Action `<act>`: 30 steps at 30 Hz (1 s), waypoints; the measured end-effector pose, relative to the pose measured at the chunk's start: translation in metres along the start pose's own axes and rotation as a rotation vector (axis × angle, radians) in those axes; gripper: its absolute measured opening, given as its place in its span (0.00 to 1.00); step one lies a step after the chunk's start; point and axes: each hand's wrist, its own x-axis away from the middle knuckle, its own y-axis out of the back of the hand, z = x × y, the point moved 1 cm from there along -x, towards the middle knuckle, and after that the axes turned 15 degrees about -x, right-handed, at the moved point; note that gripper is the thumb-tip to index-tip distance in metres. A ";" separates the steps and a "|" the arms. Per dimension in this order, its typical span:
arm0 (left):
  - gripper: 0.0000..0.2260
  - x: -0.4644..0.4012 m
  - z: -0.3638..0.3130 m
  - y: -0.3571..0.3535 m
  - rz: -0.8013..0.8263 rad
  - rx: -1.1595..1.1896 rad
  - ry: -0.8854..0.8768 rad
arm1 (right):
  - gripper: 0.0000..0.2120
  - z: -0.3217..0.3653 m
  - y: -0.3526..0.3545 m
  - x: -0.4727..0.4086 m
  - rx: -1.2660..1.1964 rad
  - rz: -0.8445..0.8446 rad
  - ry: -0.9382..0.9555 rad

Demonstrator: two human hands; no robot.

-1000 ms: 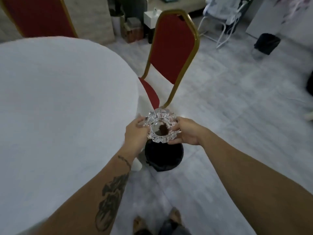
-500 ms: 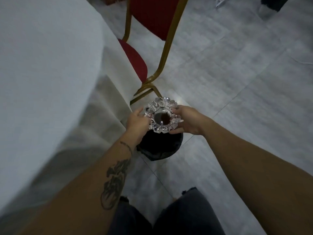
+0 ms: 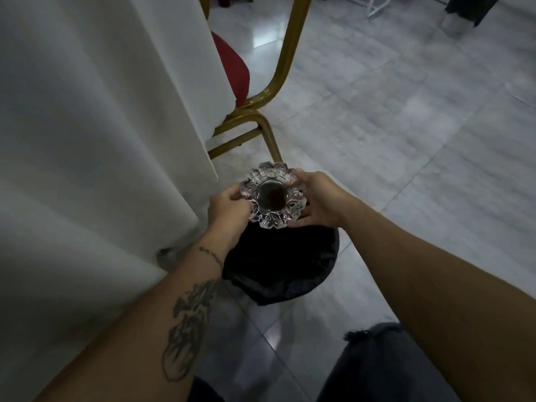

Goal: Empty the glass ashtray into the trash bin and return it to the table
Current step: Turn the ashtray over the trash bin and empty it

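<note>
While hands [image 3: 229, 206] grip it, ashtray [image 3: 273, 195] hovers over bin [image 3: 278, 265].

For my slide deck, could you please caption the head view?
Both hands, left and right, hold the upright glass ashtray over a black-lined trash bin.

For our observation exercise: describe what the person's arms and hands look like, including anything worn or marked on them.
Both arms are bare, with no sleeves, gloves or watch showing. The left forearm carries a large dark tattoo along its length, and a thin line of small tattooed marks crosses near the wrist. The right forearm shows no markings. No rings can be made out on the left hand or the right hand.
</note>
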 end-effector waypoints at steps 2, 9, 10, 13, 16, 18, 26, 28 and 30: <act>0.22 -0.007 0.012 -0.006 -0.053 -0.051 -0.048 | 0.28 -0.009 0.002 -0.015 -0.014 0.005 0.015; 0.22 -0.024 0.028 -0.015 -0.096 -0.078 -0.158 | 0.30 -0.034 0.009 -0.050 0.024 -0.039 0.258; 0.23 -0.025 0.029 -0.016 -0.095 -0.074 -0.170 | 0.30 -0.037 0.009 -0.049 0.031 -0.040 0.309; 0.23 -0.028 0.029 -0.017 -0.061 -0.046 -0.193 | 0.28 -0.042 0.007 -0.045 0.061 -0.011 0.484; 0.22 -0.034 0.027 -0.015 0.014 0.018 -0.166 | 0.23 -0.047 0.007 -0.040 0.053 0.027 0.641; 0.23 -0.037 0.026 -0.014 0.064 0.081 -0.136 | 0.21 -0.052 0.011 -0.040 0.027 0.037 0.705; 0.15 -0.029 0.030 -0.014 -0.161 -0.294 -0.411 | 0.24 -0.068 0.002 -0.043 0.135 0.110 0.919; 0.13 -0.029 0.033 -0.012 -0.272 -0.331 -0.421 | 0.26 -0.067 -0.001 -0.042 0.159 0.137 0.903; 0.14 -0.029 0.038 -0.011 -0.321 -0.305 -0.417 | 0.29 -0.067 -0.002 -0.040 0.175 0.150 0.835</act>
